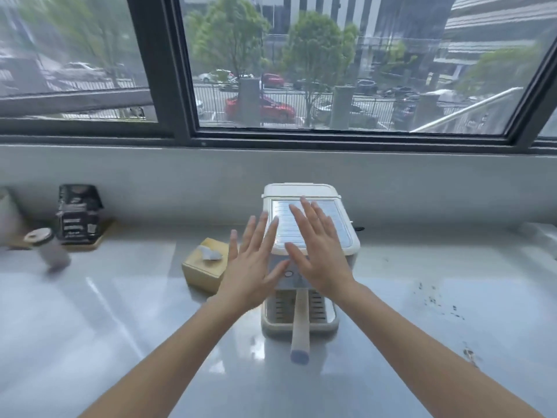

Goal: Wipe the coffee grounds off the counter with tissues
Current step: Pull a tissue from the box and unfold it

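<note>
Dark coffee grounds (434, 300) lie scattered on the pale counter (90, 312) to the right of the coffee machine, with another small clump (470, 354) nearer the front right. A yellow tissue box (203, 268) with a white tissue (209, 253) sticking out of its top stands left of the machine. My left hand (251, 263) and my right hand (316, 251) are both held up flat with fingers spread, above and in front of the machine. Neither hand holds anything. My left hand hovers just right of the tissue box.
A white coffee machine (346, 242) with a portafilter handle (300, 327) pointing toward me stands mid-counter. A black coffee bag (79, 214) on a wooden tray and a small lidded jar (48, 248) sit at the far left. A window wall runs behind the counter.
</note>
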A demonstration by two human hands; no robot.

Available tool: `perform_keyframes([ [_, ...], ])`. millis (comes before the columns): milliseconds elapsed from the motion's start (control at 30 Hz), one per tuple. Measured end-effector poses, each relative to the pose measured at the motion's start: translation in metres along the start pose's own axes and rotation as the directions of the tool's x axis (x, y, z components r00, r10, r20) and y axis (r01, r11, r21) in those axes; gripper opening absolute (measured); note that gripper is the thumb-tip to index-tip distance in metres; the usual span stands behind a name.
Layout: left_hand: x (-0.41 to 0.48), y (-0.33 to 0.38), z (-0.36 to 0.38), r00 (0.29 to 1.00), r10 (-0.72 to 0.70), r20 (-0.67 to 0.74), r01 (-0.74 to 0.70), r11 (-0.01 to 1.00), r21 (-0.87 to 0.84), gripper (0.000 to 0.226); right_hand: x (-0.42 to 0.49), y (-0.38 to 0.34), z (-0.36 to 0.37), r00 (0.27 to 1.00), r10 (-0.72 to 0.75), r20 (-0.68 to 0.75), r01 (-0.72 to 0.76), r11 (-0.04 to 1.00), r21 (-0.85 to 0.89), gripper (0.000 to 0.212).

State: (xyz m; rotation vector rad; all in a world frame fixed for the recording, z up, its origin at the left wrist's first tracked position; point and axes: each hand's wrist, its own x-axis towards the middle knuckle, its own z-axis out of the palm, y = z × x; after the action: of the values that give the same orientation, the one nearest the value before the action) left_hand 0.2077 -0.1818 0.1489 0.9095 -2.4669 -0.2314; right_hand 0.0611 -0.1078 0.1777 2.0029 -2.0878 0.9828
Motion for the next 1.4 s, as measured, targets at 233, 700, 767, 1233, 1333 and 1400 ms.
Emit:
perform_keyframes([
  [233, -0.020, -0.134, -0.021, 0.922, -0.386, 0.021, 0.387, 0.921, -0.036, 0.074, 0.065, -0.075, 0.079, 0.983, -0.174, 0.051, 0.171, 0.983, 0.063, 0.057],
  [700, 0.028, -0.237, 0.050, 0.845, -0.462, 0.268, 0.527, 0.802, -0.280, 0.046, 0.092, -0.027, 0.237, 0.788, 0.428, 0.442, -0.548, 0.816, 0.187, 0.047],
  [767, 0.038, -0.242, 0.063, 0.850, -0.458, 0.259, 0.521, 0.803, -0.290, 0.043, 0.095, -0.021, 0.248, 0.784, 0.432, 0.445, -0.556, 0.808, 0.194, 0.051],
  [1233, 0.019, -0.249, 0.076, 0.831, -0.548, 0.097, 0.553, 0.795, -0.251, 0.017, 0.095, -0.017, 0.259, 0.812, 0.445, 0.379, -0.550, 0.800, 0.238, 0.040],
  [1333, 0.012, -0.247, 0.074, 0.827, -0.549, 0.121, 0.560, 0.788, -0.256, 0.018, 0.095, -0.019, 0.263, 0.819, 0.366, 0.442, -0.435, 0.899, 0.062, 0.059],
  [1400, 0.010, -0.245, 0.070, 0.813, -0.564, 0.148, 0.582, 0.772, -0.255, 0.019, 0.094, -0.020, 0.261, 0.823, 0.379, 0.422, -0.444, 0.894, 0.063, 0.046],
])
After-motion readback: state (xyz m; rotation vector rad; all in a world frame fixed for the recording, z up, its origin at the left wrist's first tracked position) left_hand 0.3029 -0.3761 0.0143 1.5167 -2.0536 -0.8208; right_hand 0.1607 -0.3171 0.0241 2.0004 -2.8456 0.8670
